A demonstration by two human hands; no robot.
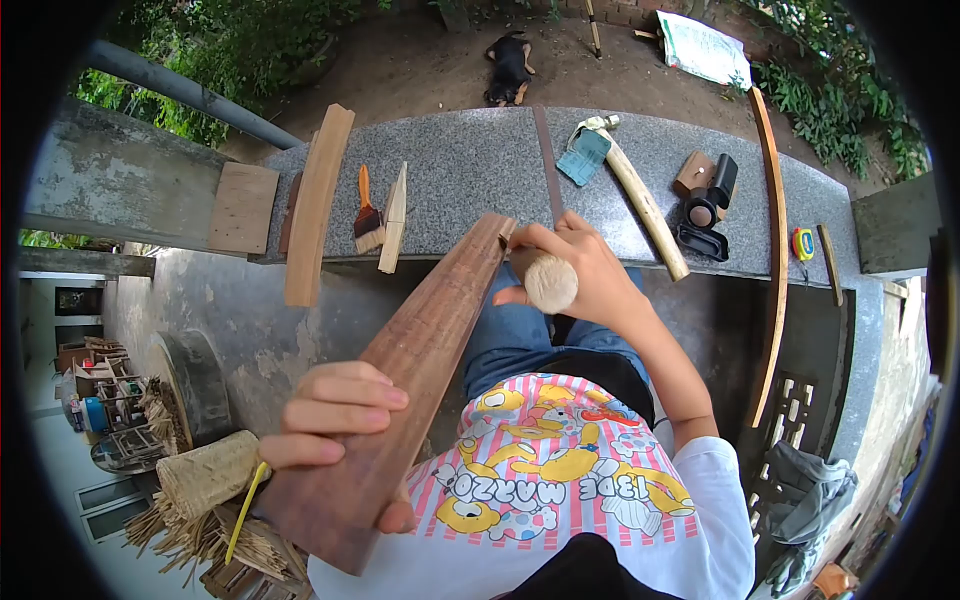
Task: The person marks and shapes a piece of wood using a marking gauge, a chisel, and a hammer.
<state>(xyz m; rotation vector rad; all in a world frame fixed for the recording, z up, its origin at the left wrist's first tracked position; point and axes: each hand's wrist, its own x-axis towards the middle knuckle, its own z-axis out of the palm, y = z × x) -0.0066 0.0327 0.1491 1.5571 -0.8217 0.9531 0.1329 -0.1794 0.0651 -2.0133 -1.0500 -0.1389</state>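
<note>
My left hand grips the near end of a long reddish-brown wooden board, fingers over its top face and thumb at the lower edge. The board slants away from me, its far end overlapping the edge of the granite counter. Wrapped in my right hand is a tool with a thick, round wooden handle, its butt end toward me. A small dark tip shows beside those fingers, right at the board's far end. The rest of the tool is hidden by the hand, so I cannot tell its kind.
On the granite counter lie a paintbrush, pale wood strips, a wooden-handled hammer, sandpaper, a black tool and a tape measure. Long wood pieces overhang its edge. A dog lies beyond.
</note>
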